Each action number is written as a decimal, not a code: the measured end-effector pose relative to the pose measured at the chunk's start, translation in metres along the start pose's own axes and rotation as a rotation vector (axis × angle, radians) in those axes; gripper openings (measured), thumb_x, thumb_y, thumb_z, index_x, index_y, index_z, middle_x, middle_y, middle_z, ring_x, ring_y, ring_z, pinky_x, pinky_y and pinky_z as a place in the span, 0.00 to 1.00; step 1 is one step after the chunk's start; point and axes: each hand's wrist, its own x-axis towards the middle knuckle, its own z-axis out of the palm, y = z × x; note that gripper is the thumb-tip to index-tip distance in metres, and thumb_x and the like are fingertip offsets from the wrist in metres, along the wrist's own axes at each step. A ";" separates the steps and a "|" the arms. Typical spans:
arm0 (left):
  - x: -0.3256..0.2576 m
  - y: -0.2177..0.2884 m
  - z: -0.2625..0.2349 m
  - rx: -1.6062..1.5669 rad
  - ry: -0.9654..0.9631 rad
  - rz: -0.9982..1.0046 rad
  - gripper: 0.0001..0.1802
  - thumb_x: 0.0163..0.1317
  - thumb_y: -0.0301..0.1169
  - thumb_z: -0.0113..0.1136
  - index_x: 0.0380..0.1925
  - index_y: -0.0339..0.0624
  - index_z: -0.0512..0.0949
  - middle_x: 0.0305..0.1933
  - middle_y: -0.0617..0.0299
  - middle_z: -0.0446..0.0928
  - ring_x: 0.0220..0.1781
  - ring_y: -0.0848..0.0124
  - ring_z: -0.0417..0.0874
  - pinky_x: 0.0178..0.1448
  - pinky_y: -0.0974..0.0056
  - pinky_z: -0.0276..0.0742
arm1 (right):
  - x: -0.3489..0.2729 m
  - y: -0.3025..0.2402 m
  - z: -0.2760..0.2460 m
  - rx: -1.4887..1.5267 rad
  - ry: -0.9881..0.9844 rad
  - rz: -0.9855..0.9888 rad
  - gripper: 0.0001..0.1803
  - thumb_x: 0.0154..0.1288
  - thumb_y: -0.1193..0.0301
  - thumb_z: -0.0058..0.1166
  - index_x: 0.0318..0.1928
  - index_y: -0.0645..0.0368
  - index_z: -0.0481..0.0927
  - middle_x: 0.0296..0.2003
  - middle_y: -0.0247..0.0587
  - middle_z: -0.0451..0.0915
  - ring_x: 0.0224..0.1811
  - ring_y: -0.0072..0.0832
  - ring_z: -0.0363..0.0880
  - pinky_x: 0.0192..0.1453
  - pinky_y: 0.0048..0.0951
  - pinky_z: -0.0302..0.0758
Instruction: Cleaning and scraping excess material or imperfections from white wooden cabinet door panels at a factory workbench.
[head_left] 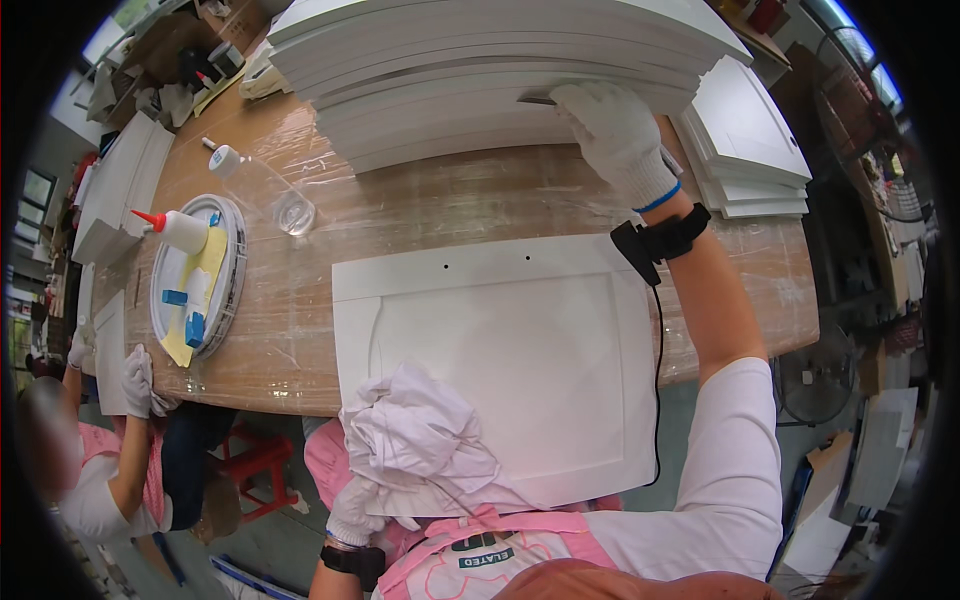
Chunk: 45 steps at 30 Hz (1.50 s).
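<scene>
My right hand [610, 135], in a white knitted glove, is closed round a slim knife. Its dark pointed blade [537, 99] sticks out to the left, against the front of a tall stack of white panels [500, 90]. Close to my body, a white panel [520, 350] with a recessed middle and two small dark holes lies partly over the table edge. A crumpled white cloth [420, 425] covers its near left corner. My gloved left hand [355, 510] is at that corner, closed on the cloth's lower edge, with its fingers partly hidden.
On the wrapped table [480, 205] stand a clear bottle [265, 190] and a round lid [235, 300] carrying a red-tipped glue bottle [182, 231]. More white panels [745, 130] are piled at right. A co-worker [110, 450] sits at far left; a black cable [658, 380] hangs from my right wrist.
</scene>
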 end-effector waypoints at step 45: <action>0.000 0.013 0.011 -0.281 -0.035 -0.100 0.22 0.70 0.33 0.52 0.59 0.32 0.68 0.58 0.46 0.76 0.55 0.53 0.82 0.54 0.49 0.82 | 0.001 -0.001 -0.005 -0.050 -0.187 0.025 0.13 0.60 0.73 0.56 0.46 0.50 0.79 0.38 0.38 0.81 0.42 0.41 0.78 0.47 0.41 0.76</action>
